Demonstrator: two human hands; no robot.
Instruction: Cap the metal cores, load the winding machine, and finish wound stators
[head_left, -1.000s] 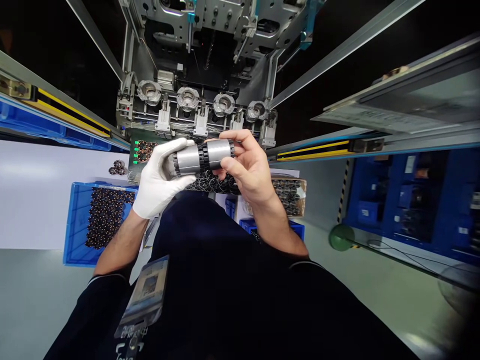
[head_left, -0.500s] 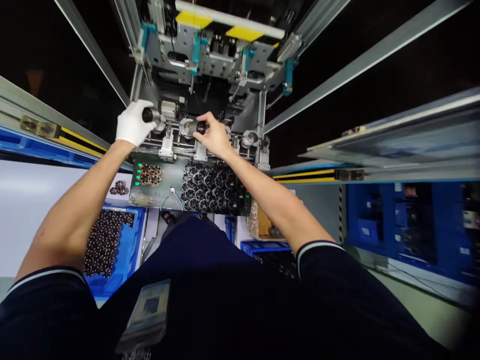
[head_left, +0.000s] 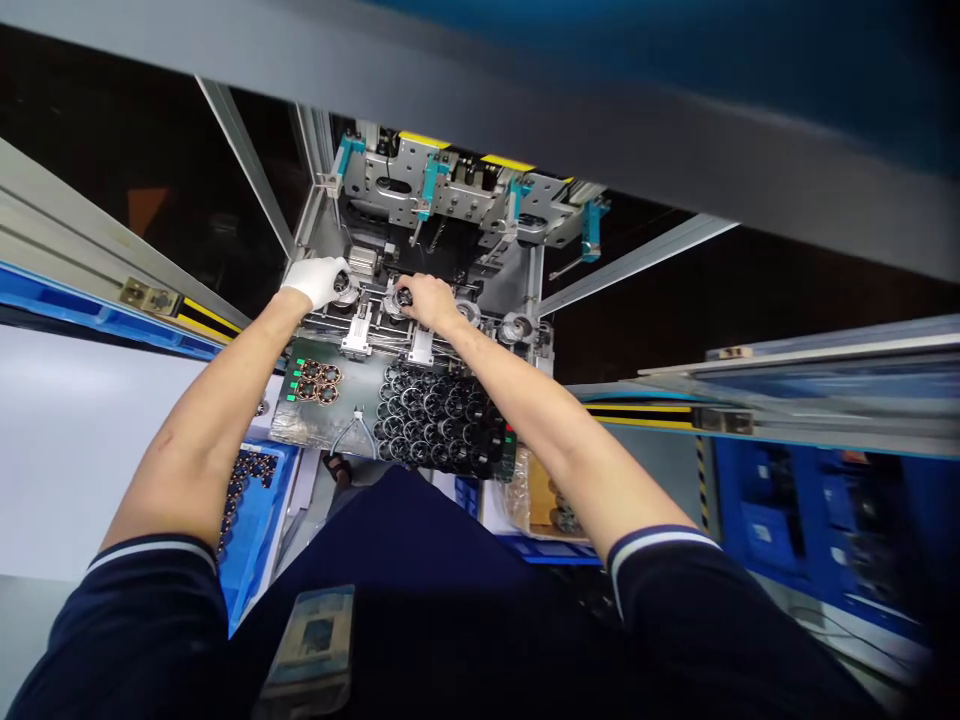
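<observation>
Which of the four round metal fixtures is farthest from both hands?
The rightmost fixture; the left hand is at the leftmost, the right hand at the second, with the third nearer them.

Green tabletop (head_left: 360, 372): copper rings (head_left: 328, 391) left, pliers (head_left: 358, 413) near front edge, rows of black rings (head_left: 437, 413) right.

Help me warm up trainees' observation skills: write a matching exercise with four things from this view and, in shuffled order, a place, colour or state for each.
Things
1. left hand
2. right hand
3. copper-coloured rings
4. pliers-like tool

Descriptions
A. lies with its handles spread toward the person
B. bare, without a glove
C. grouped beside the green markers
D. covered by a white glove

Right pairs: 1-D, 2-B, 3-C, 4-A
</observation>
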